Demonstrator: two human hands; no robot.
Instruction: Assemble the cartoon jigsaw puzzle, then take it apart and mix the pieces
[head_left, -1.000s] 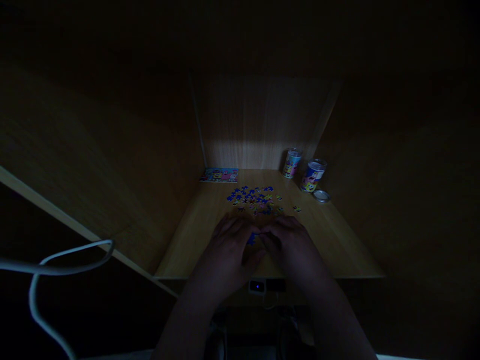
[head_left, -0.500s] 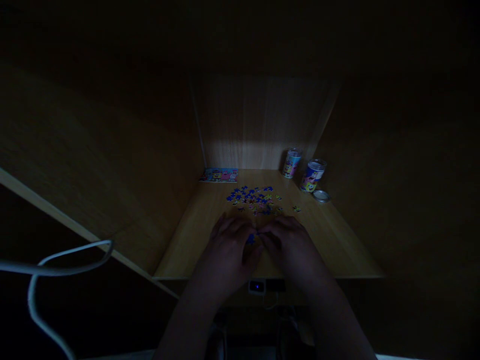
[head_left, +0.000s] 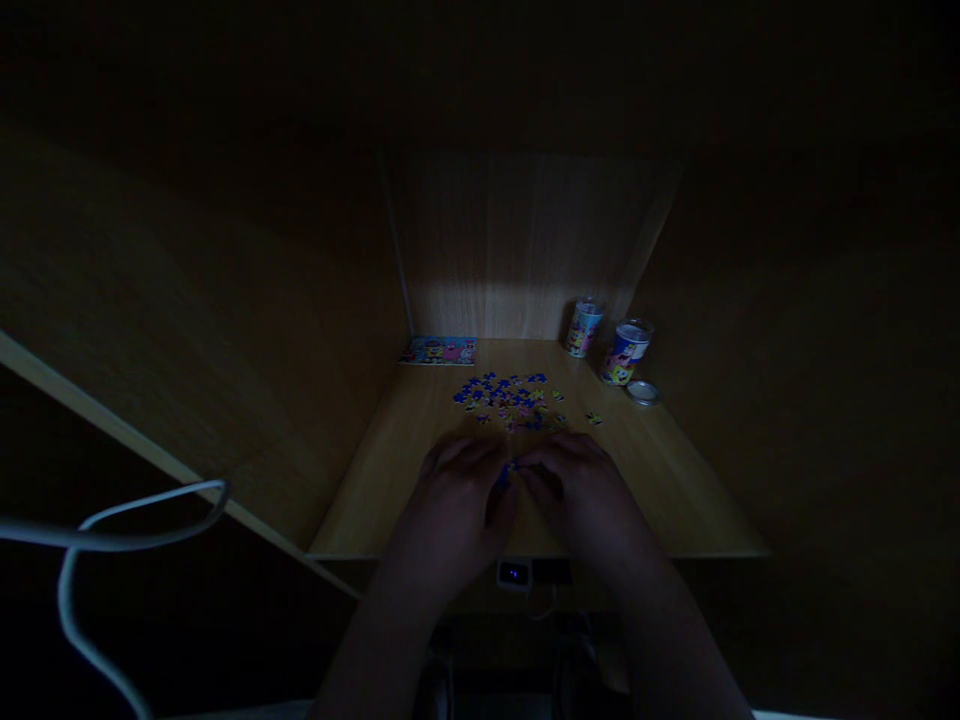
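My left hand (head_left: 461,490) and my right hand (head_left: 574,475) meet near the front of the wooden desk (head_left: 675,490). Between their fingertips are blue jigsaw puzzle pieces (head_left: 505,474), partly hidden by the left fingers. The left hand is closed round these pieces, its thumb against them. My right thumb and forefinger pinch at a small piece on their right side. Just beyond the hands lies a loose spread of puzzle pieces (head_left: 501,392), many blue, others yellow and pink. The scene is dim, so piece outlines are hard to make out.
A cartoon picture sheet (head_left: 442,350) lies at the back left. Two printed cans (head_left: 583,328) with clear tops stand at the back right, a round lid (head_left: 643,392) beside the nearer one. Wooden panels enclose the desk. A white cable (head_left: 75,560) hangs at the left.
The blue pieces between my fingers have tilted and shifted slightly, and the left thumb has moved in closer. Both hands otherwise stay in place; the spread of pieces looks the same.
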